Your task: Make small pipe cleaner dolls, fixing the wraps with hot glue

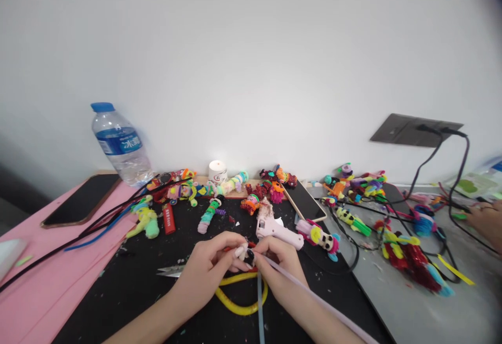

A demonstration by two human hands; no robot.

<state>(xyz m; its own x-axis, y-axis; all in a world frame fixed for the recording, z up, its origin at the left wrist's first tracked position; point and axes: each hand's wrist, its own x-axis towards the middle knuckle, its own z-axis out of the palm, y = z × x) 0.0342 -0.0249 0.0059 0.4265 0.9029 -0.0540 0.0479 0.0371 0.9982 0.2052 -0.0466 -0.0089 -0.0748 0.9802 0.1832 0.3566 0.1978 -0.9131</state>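
My left hand is closed, its fingertips pinching a small black-and-white fuzzy piece whose exact shape is partly hidden. Thumb and fingers of my right hand are pressed together on a pale lilac pipe cleaner, which trails over the right forearm toward the lower right. The fingertips of both hands nearly meet at the piece. Below them a yellow pipe cleaner lies curved in a loop, with a translucent glue stick across it. Just beyond my hands rests a pale pink glue gun. Scissors stick out beside my left wrist.
Colourful pipe-cleaner figures lie along the back of the black mat. A water bottle, two phones, a red box and a white paper roll surround them. Cables run to a wall socket. Another person's hand is at far right.
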